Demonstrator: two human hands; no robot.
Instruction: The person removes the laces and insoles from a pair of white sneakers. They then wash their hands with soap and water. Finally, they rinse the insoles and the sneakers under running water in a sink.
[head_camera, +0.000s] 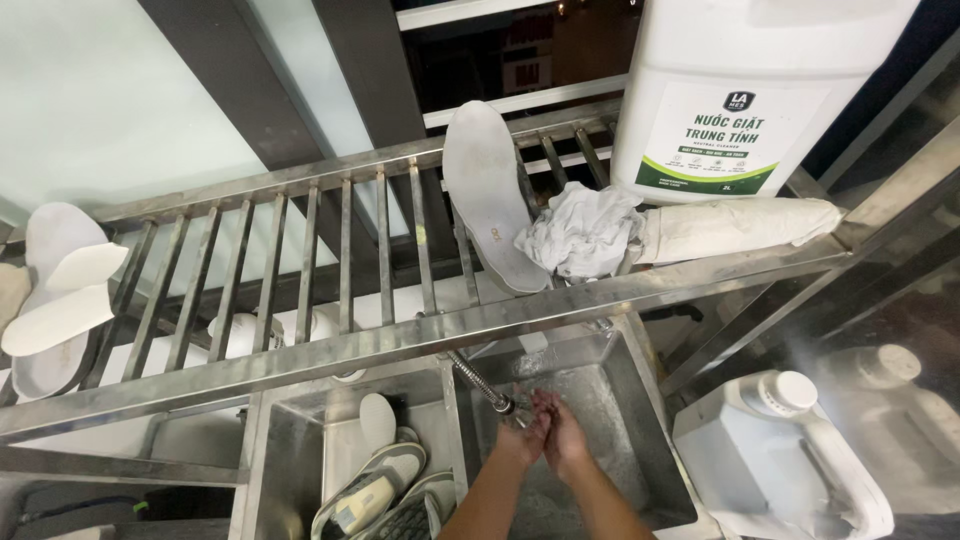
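Both bare forearms reach up from the bottom edge into the right-hand basin of a double stainless-steel sink (655, 470), where the left hand (527, 432) and the right hand (563, 440) meet, palms turned toward each other and fingers pressed loosely together; neither hand is clamped on any object. They sit just under the nozzle of a flexible ribbed metal spray hose (480, 383), which slants down from the rack above, and the left fingertips are touching or nearly touching its tip; whether water is running cannot be told for certain, though the basin floor looks wet. The hands occupy the upper left part of this basin, with bare steel open to their right and toward the far wall. A thin steel divider separates them from the left basin, which is crowded with grey and white shoe insoles and soles (385, 480). Overhead, a slatted stainless-steel drying rack (300, 250) spans the sink; its front rail runs close above the hands. On the rack lie a long white insole (490, 190), a crumpled white cloth (585, 228) and a large white plastic detergent jug with a green-trimmed label (750, 90), with flat white insoles (60, 290) at the far left end. A smaller white plastic jug with a screw cap (780, 450) stands just beside the sink's right edge.
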